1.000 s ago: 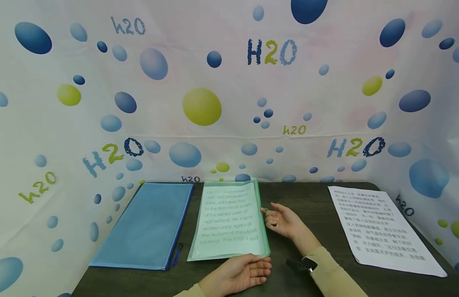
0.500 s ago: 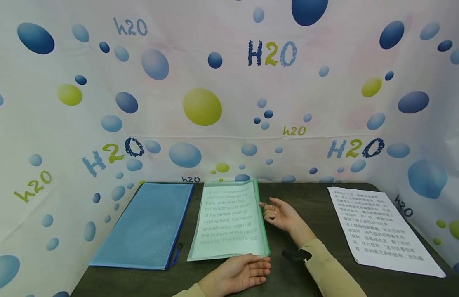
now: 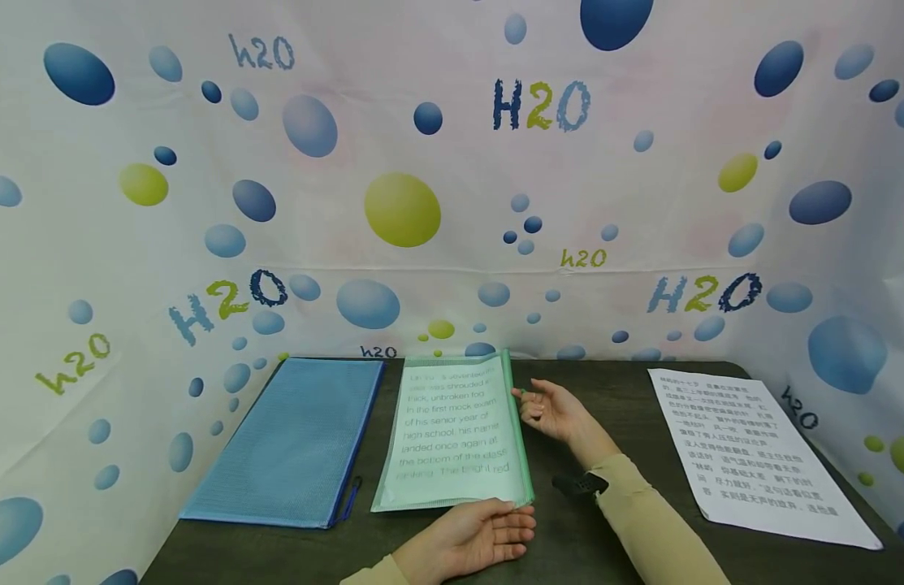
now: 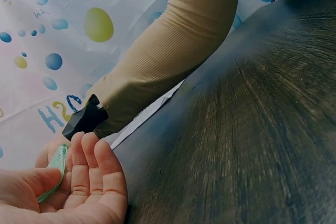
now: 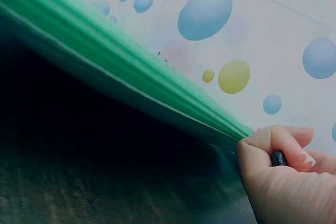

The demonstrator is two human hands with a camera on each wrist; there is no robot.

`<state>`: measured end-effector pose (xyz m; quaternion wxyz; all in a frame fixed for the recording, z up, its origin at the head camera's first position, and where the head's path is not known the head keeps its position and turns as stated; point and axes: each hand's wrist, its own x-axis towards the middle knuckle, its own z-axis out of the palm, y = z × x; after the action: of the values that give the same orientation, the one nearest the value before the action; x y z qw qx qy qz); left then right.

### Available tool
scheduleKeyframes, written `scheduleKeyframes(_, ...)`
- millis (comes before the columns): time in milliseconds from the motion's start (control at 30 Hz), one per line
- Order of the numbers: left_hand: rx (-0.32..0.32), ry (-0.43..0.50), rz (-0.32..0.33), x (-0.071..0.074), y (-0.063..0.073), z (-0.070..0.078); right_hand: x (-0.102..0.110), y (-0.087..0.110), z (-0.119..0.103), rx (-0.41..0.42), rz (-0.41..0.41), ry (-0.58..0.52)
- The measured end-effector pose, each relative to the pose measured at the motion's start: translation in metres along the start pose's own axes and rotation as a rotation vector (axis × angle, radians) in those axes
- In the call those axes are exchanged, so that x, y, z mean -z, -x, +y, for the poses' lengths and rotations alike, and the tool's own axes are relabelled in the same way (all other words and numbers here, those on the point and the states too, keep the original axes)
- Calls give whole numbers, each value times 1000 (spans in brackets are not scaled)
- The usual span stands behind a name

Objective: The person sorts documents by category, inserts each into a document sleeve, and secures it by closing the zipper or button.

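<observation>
A translucent green zip pouch (image 3: 384, 497) lies at the middle of the table in the head view, with a sheet of printed English text (image 3: 452, 435) inside. My left hand (image 3: 477, 536) holds the pouch's near right corner; in the left wrist view the green corner (image 4: 59, 163) sits between thumb and fingers. At the pouch's right edge, my right hand (image 3: 561, 416) pinches a small green zipper pull (image 3: 523, 392). The right wrist view has that hand (image 5: 278, 156) at the raised green edge (image 5: 131, 72), with a small black thing by its fingers.
Left of the green pouch lies a blue mesh zip pouch (image 3: 283, 447) with a dark blue cord (image 3: 349, 500) at its near right corner. A printed white sheet (image 3: 759, 455) lies at the right of the dark table (image 3: 605, 382). A patterned backdrop stands behind.
My right hand has slid away from me along the pouch's right edge, with the zipper pull. The left hand stays at the near corner.
</observation>
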<state>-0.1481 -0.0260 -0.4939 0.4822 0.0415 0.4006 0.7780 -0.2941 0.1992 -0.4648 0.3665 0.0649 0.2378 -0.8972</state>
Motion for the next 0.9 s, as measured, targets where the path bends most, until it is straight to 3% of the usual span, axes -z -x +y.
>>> scheduleKeyframes(900, 14, 0, 10, 2, -1, 0, -15, -25, -26, 9, 137, 106)
